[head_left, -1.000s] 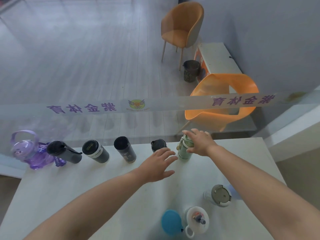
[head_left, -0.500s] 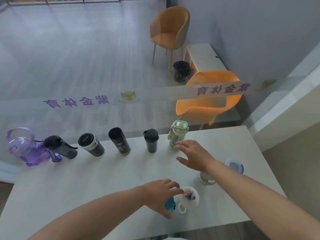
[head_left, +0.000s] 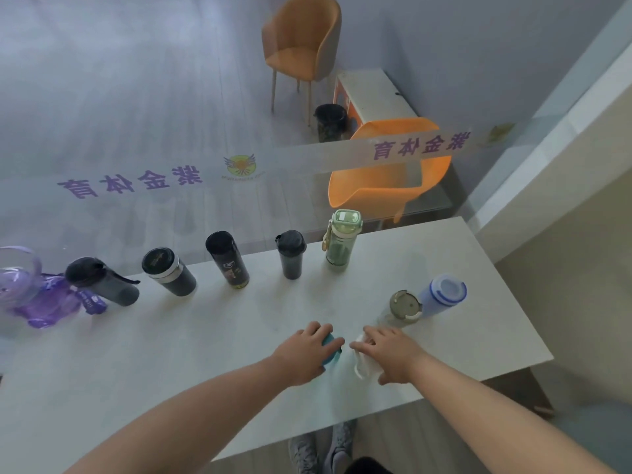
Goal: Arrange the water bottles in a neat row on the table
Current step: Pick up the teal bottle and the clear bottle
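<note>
Left grip closed round the teal bottle, near the front edge of the tabletop. Right grip lies over the white bottle just beside it; closure cannot be told. Along the far edge, a row runs from purple jug to green bottle.

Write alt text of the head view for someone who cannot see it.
The left hand grips a teal bottle and the right hand covers a white bottle on a white table. Six bottles line its far edge, purple bottle to green bottle; a clear bottle and a blue bottle stand at right.
</note>
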`<action>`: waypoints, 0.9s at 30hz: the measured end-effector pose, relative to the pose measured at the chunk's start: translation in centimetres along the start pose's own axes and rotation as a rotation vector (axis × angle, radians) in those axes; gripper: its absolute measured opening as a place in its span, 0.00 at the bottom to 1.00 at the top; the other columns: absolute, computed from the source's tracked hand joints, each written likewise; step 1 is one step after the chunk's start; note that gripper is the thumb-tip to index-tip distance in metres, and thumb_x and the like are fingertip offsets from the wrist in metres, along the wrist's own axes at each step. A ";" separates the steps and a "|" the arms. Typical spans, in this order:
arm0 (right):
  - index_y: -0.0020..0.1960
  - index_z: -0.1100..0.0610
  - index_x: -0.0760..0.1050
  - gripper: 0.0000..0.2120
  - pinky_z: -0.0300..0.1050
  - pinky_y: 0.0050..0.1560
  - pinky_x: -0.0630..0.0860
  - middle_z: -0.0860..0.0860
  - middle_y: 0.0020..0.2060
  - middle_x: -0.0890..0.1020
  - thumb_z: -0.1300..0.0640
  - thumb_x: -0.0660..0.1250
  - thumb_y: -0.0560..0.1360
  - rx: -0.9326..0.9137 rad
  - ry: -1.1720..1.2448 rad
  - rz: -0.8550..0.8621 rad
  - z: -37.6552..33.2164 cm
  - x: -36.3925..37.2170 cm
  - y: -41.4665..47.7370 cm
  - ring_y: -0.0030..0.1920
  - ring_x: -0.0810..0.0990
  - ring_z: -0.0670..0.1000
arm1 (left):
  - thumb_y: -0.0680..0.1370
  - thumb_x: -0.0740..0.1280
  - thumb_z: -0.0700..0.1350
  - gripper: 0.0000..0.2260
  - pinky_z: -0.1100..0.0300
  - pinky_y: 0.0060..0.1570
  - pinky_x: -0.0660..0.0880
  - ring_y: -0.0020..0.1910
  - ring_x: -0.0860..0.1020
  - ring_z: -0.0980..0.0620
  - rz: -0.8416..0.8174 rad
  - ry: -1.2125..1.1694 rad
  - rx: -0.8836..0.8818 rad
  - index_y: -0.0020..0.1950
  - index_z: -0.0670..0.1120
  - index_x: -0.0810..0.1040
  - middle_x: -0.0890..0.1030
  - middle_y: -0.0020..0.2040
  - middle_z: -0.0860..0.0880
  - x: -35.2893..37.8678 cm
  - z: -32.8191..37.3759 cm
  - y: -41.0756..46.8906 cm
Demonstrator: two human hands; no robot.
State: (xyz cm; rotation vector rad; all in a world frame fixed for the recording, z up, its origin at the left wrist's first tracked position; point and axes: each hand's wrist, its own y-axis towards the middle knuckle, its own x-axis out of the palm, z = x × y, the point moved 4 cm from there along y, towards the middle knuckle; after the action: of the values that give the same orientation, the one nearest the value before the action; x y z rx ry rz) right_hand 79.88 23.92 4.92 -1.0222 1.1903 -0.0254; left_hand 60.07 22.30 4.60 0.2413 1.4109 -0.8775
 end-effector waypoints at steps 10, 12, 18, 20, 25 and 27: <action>0.77 0.46 0.59 0.37 0.54 0.63 0.69 0.58 0.66 0.70 0.55 0.70 0.72 0.006 0.036 0.165 -0.3 -4.4 2.1 0.61 0.74 0.62 | 0.75 0.70 0.46 0.36 0.47 0.57 0.77 0.65 0.66 0.41 0.058 -0.060 -0.150 0.77 0.54 0.53 0.62 0.71 0.44 -0.8 -2.4 -0.5; 0.77 0.45 0.59 0.37 0.55 0.64 0.69 0.56 0.66 0.69 0.54 0.71 0.73 -0.005 0.055 0.199 0.6 -6.6 2.8 0.62 0.74 0.62 | 0.76 0.70 0.47 0.36 0.49 0.58 0.76 0.65 0.66 0.42 0.076 -0.073 -0.194 0.78 0.54 0.52 0.62 0.72 0.45 -2.0 -3.0 0.2; 0.76 0.44 0.59 0.35 0.54 0.64 0.69 0.57 0.66 0.70 0.52 0.71 0.73 0.029 0.033 0.281 6.6 -12.4 4.5 0.62 0.74 0.61 | 0.75 0.69 0.48 0.34 0.48 0.58 0.75 0.64 0.68 0.42 0.164 -0.060 -0.265 0.77 0.49 0.57 0.65 0.70 0.45 -6.9 -3.7 3.9; 0.76 0.44 0.59 0.35 0.53 0.64 0.69 0.56 0.66 0.70 0.51 0.71 0.73 0.047 0.036 0.287 9.4 -13.3 4.6 0.62 0.74 0.61 | 0.75 0.69 0.48 0.32 0.48 0.60 0.73 0.64 0.69 0.42 0.194 -0.051 -0.274 0.75 0.47 0.59 0.67 0.69 0.45 -8.2 -3.2 6.0; 0.77 0.43 0.56 0.38 0.54 0.64 0.70 0.56 0.69 0.69 0.48 0.72 0.73 0.049 0.049 0.253 17.1 -13.3 4.1 0.64 0.73 0.61 | 0.75 0.70 0.48 0.33 0.48 0.62 0.73 0.64 0.69 0.42 0.232 -0.070 -0.307 0.76 0.47 0.59 0.68 0.70 0.45 -10.4 -1.0 12.5; 0.77 0.43 0.58 0.37 0.54 0.63 0.71 0.56 0.68 0.70 0.47 0.71 0.73 0.043 0.067 0.262 20.8 -12.9 3.7 0.63 0.74 0.61 | 0.75 0.71 0.48 0.32 0.48 0.63 0.73 0.64 0.70 0.42 0.228 -0.082 -0.302 0.75 0.46 0.60 0.68 0.70 0.44 -11.5 0.2 16.0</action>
State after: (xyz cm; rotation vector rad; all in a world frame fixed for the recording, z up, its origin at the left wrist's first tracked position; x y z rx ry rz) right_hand 88.64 45.94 12.12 -0.8276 1.3710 0.1212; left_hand 71.63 37.37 9.69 0.1306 1.3877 -0.4749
